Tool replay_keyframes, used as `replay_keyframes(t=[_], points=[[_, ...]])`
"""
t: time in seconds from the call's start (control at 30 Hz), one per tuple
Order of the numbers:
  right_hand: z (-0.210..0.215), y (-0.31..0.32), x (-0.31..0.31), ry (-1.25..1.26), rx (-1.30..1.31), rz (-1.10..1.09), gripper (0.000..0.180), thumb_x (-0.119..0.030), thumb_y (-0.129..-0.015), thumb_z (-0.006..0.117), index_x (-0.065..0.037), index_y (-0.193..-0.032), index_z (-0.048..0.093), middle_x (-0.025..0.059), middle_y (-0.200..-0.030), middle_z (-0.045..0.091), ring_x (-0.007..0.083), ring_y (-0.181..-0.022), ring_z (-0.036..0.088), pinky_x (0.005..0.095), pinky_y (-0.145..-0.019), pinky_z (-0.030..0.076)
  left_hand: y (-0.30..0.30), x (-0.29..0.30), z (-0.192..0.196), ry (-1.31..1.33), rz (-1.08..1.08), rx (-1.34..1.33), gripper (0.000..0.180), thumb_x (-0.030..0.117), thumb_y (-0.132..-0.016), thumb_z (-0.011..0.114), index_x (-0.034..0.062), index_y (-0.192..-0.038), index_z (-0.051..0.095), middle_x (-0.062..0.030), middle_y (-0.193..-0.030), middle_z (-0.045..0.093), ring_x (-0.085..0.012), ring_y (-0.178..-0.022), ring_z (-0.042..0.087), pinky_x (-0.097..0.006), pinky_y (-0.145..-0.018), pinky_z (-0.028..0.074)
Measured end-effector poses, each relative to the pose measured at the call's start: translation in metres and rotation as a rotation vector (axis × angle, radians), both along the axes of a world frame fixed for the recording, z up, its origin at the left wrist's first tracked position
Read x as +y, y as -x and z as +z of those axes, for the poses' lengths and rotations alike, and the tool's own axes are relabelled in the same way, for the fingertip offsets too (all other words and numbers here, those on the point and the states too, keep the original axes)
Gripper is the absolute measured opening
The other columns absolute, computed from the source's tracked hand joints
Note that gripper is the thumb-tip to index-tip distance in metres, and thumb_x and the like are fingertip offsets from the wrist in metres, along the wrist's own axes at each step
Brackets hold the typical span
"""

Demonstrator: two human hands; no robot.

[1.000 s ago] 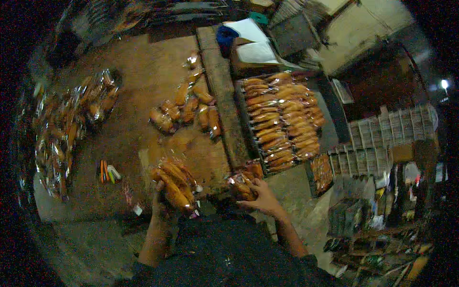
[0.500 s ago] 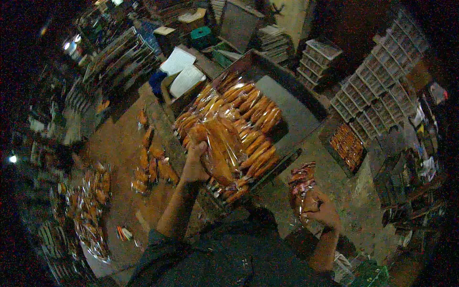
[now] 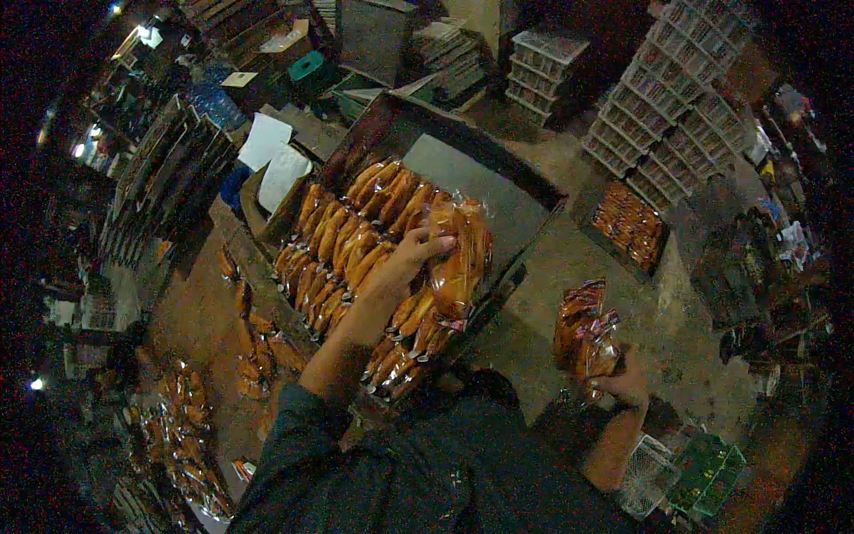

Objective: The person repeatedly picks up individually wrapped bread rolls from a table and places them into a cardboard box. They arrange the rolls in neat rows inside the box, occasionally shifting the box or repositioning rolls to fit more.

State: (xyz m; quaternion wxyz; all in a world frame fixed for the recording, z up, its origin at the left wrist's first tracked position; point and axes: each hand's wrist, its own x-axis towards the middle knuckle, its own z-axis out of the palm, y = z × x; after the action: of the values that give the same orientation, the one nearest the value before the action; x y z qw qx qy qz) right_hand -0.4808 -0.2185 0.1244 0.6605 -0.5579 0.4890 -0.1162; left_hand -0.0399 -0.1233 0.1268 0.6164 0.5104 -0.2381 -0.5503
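My left hand is closed on a clear-wrapped packet of long orange-brown pieces, possibly bread or pastry. It holds this packet over the right part of a large dark box. Rows of similar wrapped packets fill the left and near parts of that box, and a grey bare strip of its bottom shows at the far right. Off the box's right side, my right hand grips a bunch of wrapped packets from below. Its fingertips are partly hidden by dim light and the wrapping.
More wrapped packets lie on the brown surface at left. A smaller tray of orange-brown pieces stands on the floor at right, near stacked pale crates. A green crate is at lower right; white sheets lie beyond the box.
My left hand has carried its packet rightward across the box, uncovering rows beneath. The right hand still grips its bunch, now angled more upright. The whole view has shifted.
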Motion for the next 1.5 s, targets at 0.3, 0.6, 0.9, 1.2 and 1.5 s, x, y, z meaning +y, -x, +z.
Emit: replay_keyframes(t=[0.3, 0.6, 0.9, 1.2, 1.5], points=[[-0.028, 0.050, 0.023, 0.241, -0.073, -0.177, 0.101, -0.022, -0.054, 0.098, -0.004, -0.140, 0.047, 0.0114, -0.117, 0.065, 0.0271, -0.102, 0.066, 0.0405, -0.088, 0.056, -0.030, -0.088, -0.065, -0.286, -0.378, -0.915, 0.088, 0.072, -0.058, 0.086, 0.0020, -0.109, 0.073, -0.0138, -0.109, 0.072, -0.0298, -0.099, 0.069, -0.037, -0.087, 0.054], [0.013, 0.037, 0.054, -0.082, 0.010, -0.124, 0.097, -0.011, -0.059, 0.098, -0.004, -0.139, 0.043, 0.0103, -0.121, 0.062, 0.0242, -0.113, 0.060, 0.0417, -0.094, 0.054, -0.014, -0.098, -0.083, -0.302, -0.373, -1.217, 0.085, 0.071, -0.064, 0.080, 0.0063, -0.119, 0.070, -0.0194, -0.113, 0.070, -0.0352, -0.106, 0.067, -0.050, -0.092, 0.052], [-0.021, 0.046, 0.057, -0.013, 0.021, -0.027, 0.093, -0.005, -0.062, 0.095, -0.005, -0.138, 0.042, 0.0121, -0.125, 0.060, 0.0253, -0.113, 0.061, 0.0424, -0.095, 0.054, 0.011, -0.100, -0.067, -0.207, -0.342, -1.610, 0.069, 0.056, -0.070, 0.081, 0.0138, -0.124, 0.070, -0.0147, -0.126, 0.064, -0.0375, -0.121, 0.059, -0.070, -0.099, 0.038], [-0.061, 0.061, 0.049, 0.018, -0.088, 0.017, 0.092, -0.011, -0.062, 0.097, -0.001, -0.137, 0.045, 0.0109, -0.126, 0.062, 0.0253, -0.115, 0.061, 0.0420, -0.098, 0.052, 0.020, -0.085, -0.074, -0.294, -0.490, -1.834, 0.065, 0.041, -0.081, 0.072, 0.0233, -0.142, 0.057, -0.0194, -0.166, 0.023, -0.0480, -0.144, 0.034, -0.074, -0.104, 0.036], [-0.052, 0.031, 0.038, 0.055, -0.030, 0.055, 0.108, -0.018, -0.063, 0.097, 0.000, -0.150, 0.034, 0.0135, -0.135, 0.058, 0.0253, -0.115, 0.061, 0.0418, -0.102, 0.050, -0.004, -0.087, -0.109, -0.226, -0.536, -1.763, 0.060, 0.038, -0.095, 0.055, 0.0191, -0.150, 0.042, -0.0178, -0.153, 0.037, -0.0495, -0.140, 0.032, -0.069, -0.113, 0.027]])
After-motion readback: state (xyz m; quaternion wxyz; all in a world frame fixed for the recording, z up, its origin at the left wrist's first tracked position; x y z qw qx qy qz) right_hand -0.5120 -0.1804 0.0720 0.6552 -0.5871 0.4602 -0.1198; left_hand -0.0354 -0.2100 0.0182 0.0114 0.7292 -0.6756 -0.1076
